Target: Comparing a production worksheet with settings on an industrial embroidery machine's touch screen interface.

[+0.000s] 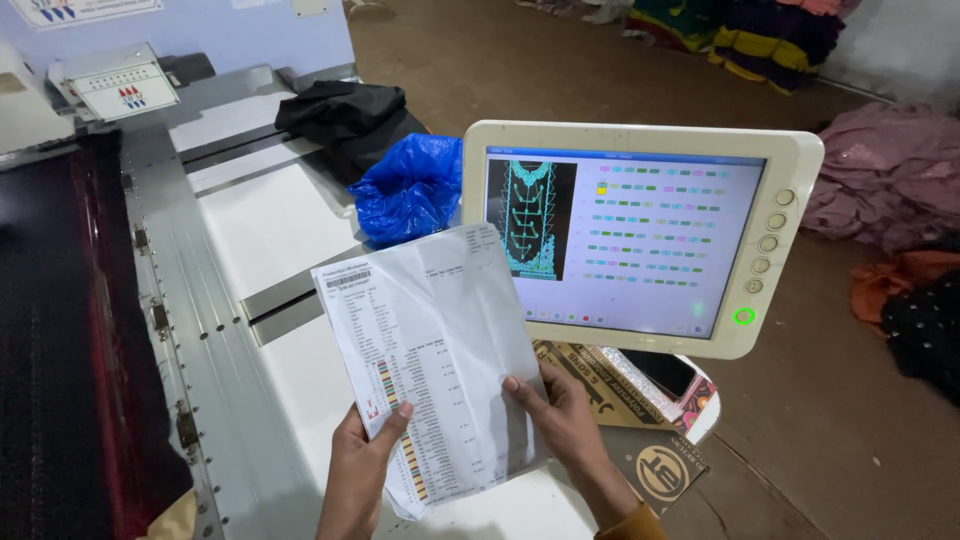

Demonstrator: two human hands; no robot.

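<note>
Holding creased printed sheet (437, 355), left hand (360, 470), right hand (560, 420), print illegible

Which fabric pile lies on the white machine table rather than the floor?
The black cloth, beside the blue plastic bag on the table; the pink heap and orange cloth lie on the floor.

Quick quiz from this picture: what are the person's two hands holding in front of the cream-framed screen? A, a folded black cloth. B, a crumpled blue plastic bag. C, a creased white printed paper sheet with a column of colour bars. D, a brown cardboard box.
C: the left hand and right hand both grip the lower edge of the creased white printed paper sheet; the crumpled blue plastic bag lies untouched on the machine table behind it.
</note>
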